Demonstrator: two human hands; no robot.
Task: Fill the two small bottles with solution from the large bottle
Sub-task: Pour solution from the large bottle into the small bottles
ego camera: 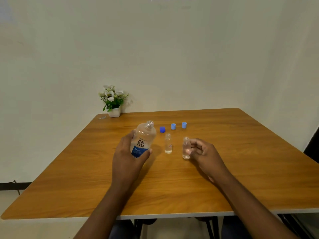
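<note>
My left hand grips the large clear bottle with a blue and white label; the bottle is uncapped and leans slightly right. One small clear bottle stands upright and uncapped on the wooden table, between my hands, with a little liquid at its bottom. My right hand holds the second small bottle between thumb and fingers; it is also uncapped and upright, with some liquid low inside. Three caps lie behind the bottles: a dark blue cap and two light blue caps.
A small white pot of artificial white flowers stands at the table's far left corner against the wall. A dark chair edge shows at the right. The table's near edge runs just above my forearms.
</note>
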